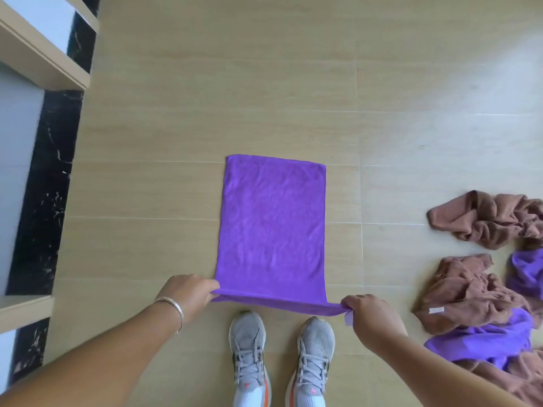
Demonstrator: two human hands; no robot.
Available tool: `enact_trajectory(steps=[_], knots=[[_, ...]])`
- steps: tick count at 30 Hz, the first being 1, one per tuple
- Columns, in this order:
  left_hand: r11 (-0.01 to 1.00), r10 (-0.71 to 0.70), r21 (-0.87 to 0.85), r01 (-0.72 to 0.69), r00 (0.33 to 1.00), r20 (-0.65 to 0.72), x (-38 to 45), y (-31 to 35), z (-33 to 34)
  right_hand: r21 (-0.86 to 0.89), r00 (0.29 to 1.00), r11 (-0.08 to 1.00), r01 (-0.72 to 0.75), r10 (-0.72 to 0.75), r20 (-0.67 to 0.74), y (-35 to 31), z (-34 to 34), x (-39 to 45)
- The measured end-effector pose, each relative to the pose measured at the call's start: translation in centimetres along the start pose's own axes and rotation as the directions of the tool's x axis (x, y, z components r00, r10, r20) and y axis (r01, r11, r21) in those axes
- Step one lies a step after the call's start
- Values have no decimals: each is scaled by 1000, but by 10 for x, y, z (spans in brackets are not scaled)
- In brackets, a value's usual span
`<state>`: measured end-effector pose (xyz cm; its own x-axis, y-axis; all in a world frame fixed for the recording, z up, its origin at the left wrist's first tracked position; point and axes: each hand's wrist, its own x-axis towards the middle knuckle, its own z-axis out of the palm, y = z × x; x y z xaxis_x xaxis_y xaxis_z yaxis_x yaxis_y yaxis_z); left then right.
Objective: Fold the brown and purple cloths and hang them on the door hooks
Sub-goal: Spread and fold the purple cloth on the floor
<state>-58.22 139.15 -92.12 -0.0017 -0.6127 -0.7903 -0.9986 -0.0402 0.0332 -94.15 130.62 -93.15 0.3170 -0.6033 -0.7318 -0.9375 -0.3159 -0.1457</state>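
Flat purple fuzzy microfibre cloth (271, 227) lies matt on smooth, faintly glossy pale wood-grain floor (235, 83); right of it, crumpled brown terry cloths (484, 218), equally matt.

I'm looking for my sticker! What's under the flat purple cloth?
The flat purple cloth lies on the tan floor. Each hand, left hand and right hand, pinches a near corner. Anything beneath it is covered, so a sticker can't be seen.

Bare floor (264, 83) ahead; crumpled cloths (482, 289) right.
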Motion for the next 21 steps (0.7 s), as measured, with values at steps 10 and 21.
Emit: enact_trajectory(steps=[10, 21], knots=[[967, -174, -220, 131, 966, -190, 95, -59, -82, 89, 968, 995, -52, 72, -241, 0, -76, 125], [864, -439, -438, 249, 797, -414, 272, -91, -104, 244, 852, 962, -123, 229, -471, -17, -94, 303]])
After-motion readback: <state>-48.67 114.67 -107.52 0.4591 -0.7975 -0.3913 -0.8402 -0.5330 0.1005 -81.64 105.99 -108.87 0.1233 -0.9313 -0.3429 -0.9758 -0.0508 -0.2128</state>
